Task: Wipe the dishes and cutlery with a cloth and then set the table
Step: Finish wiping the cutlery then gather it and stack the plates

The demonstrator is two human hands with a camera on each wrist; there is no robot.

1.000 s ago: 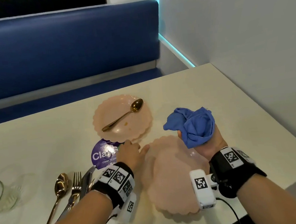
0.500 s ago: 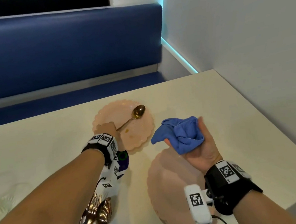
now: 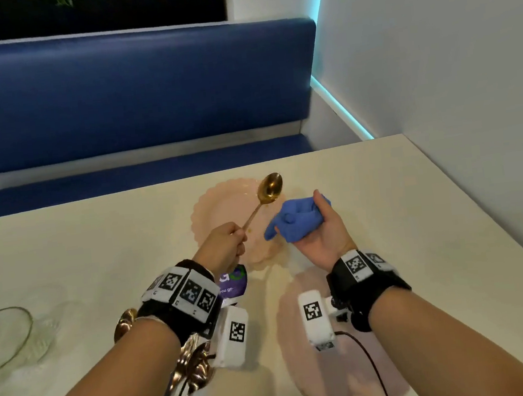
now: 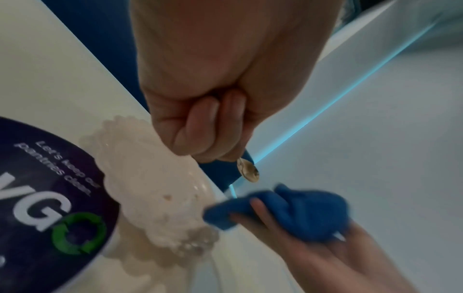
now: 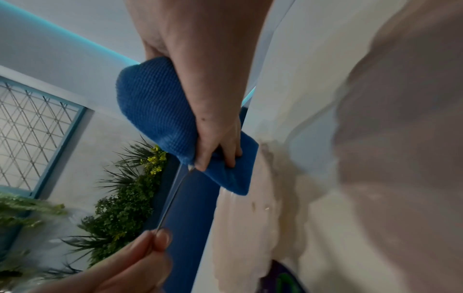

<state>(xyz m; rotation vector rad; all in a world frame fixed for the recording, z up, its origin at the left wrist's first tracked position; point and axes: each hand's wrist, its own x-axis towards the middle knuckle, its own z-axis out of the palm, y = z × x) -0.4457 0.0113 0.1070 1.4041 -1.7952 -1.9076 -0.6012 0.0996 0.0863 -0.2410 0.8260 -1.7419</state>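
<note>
You hold the gold spoon (image 3: 269,188) up off the far pink plate (image 3: 218,202), bowl raised and tilted away from you, handle running down into your left hand (image 3: 223,245). That hand is curled round the handle's end, thumb and fingertips pinching it, as the left wrist view shows; the grip leaves the bowl and most of the handle bare, which I take to be the point, since the bare part is what needs wiping. The spoon's bowl sits just beside and slightly above the blue cloth (image 3: 295,221), near it but not yet touching in the head view.

Your right hand (image 3: 319,237) is palm-up with the cloth bunched in it, fingers and thumb curled round the wad, so a padded face is offered toward the spoon. The two hands meet over the far plate, which carries a few crumbs or specks (image 4: 167,197); holding the spoon there likely means anything wiped off falls on a dish not yet cleaned.

A second pink plate (image 3: 303,329) lies nearer you, under your right wrist. A dark round coaster (image 3: 233,283) with printed lettering lies between the plates. More cutlery (image 3: 188,370) waits beneath your left forearm, and a glass bowl (image 3: 4,337) sits well apart on your left.
</note>
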